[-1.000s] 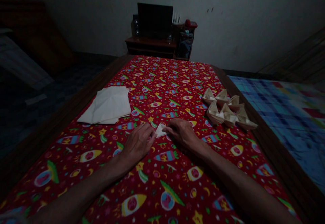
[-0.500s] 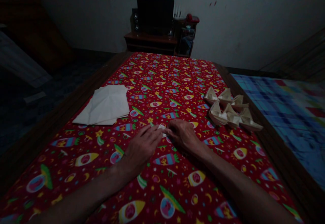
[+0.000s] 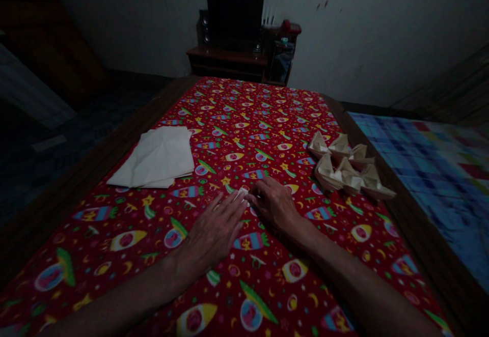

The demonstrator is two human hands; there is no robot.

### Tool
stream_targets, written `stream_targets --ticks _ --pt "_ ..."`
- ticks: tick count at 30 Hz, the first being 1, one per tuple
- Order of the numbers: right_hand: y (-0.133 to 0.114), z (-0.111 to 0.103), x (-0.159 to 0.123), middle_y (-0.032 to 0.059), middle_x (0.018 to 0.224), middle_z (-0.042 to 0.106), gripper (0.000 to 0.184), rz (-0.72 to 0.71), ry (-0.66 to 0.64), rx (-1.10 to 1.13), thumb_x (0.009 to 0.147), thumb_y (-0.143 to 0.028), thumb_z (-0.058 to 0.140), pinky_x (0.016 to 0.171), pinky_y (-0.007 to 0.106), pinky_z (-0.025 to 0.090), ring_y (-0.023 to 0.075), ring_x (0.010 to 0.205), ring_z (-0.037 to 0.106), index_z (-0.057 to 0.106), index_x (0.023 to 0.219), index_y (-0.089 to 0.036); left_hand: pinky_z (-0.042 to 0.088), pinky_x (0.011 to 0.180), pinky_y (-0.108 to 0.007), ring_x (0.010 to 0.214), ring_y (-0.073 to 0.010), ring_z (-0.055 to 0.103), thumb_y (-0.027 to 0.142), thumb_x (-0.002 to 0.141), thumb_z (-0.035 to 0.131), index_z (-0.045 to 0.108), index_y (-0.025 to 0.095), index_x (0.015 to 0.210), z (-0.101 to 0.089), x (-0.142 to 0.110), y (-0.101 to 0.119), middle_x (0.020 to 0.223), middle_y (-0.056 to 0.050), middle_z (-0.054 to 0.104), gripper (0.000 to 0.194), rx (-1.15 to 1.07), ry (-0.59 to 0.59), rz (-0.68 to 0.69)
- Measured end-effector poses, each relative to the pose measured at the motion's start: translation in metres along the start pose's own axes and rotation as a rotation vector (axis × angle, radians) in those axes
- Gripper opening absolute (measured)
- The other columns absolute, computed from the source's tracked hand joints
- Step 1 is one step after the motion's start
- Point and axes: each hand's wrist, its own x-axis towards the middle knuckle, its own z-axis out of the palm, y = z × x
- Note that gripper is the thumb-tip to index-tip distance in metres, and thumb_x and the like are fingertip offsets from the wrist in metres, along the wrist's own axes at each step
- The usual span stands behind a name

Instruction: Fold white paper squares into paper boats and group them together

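Observation:
A small piece of folded white paper (image 3: 241, 194) lies on the red cloth, mostly hidden by my fingers. My left hand (image 3: 217, 225) rests flat from the left with fingers stretched out, their tips on the paper. From the right, my right hand (image 3: 273, 202) has its fingers curled and pinched at the paper's right edge. To the left is a stack of creased cream paper sheets (image 3: 160, 156). Several folded paper boats (image 3: 344, 169) stand grouped on the right side of the cloth.
A red cloth printed with rockets (image 3: 244, 138) covers the table, whose dark wooden edge (image 3: 114, 143) shows along the sides. Beyond the far end, a monitor (image 3: 235, 19) stands on a wooden desk. A checked blue sheet (image 3: 416, 174) lies at the right.
My left hand has flattened and its fingers have spread slightly over the folded paper. My right hand stays almost in place. The view has tilted a little.

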Motion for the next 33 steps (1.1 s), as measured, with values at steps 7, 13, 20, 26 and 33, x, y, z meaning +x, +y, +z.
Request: stream_targets --ticks 7,13,20,26,33 --pt "-0.009 -0.009 -0.017 0.0103 0.120 0.060 0.028 -0.327 -0.081 -0.192 0.090 -0.015 0.047 0.081 0.036 0.042 0.0233 0.106 0.051 0.056 0.116 -0.014 0.026 0.110 -0.043 0.133 -0.0219 0.034 0.023 0.093 0.035 0.046 0.013 0.131 -0.011 0.001 0.000 0.143 -0.009 0.040 0.041 0.032 -0.041 0.014" --pt "0.006 -0.010 -0.041 0.0117 0.134 0.050 0.041 -0.250 -0.179 -0.264 0.088 -0.010 0.042 0.098 0.042 0.036 0.0229 0.127 0.040 0.047 0.129 -0.013 0.030 0.108 -0.043 0.128 -0.0232 0.042 0.023 0.092 0.038 0.052 0.013 0.125 -0.011 -0.011 -0.009 0.134 -0.009 0.051 0.037 0.031 -0.020 0.003" --pt "-0.004 -0.013 -0.040 0.0165 0.135 0.047 0.042 -0.275 -0.175 -0.323 0.087 -0.009 0.040 0.099 0.047 0.036 0.0281 0.127 0.040 0.047 0.129 -0.008 0.038 0.103 -0.043 0.127 -0.0234 0.043 0.022 0.094 0.035 0.051 0.013 0.127 -0.008 -0.023 -0.021 0.137 -0.009 0.048 0.038 0.015 -0.017 0.040" --pt "-0.021 -0.002 -0.033 0.0147 0.137 0.045 0.043 -0.368 -0.158 -0.181 0.090 -0.016 0.038 0.106 0.043 0.032 0.0238 0.129 0.038 0.044 0.132 -0.009 0.037 0.105 -0.041 0.127 -0.0235 0.042 0.020 0.093 0.037 0.050 0.011 0.127 -0.008 -0.019 -0.021 0.136 -0.011 0.049 0.037 -0.008 -0.011 0.053" --pt "-0.012 -0.006 -0.032 0.0162 0.123 0.056 0.032 -0.350 -0.161 -0.104 0.089 -0.012 0.038 0.099 0.036 0.039 0.0215 0.115 0.051 0.053 0.117 -0.011 0.041 0.102 -0.042 0.122 -0.0236 0.047 0.019 0.092 0.041 0.056 0.013 0.119 -0.016 -0.023 -0.025 0.131 -0.010 0.054 0.031 -0.071 0.001 0.040"
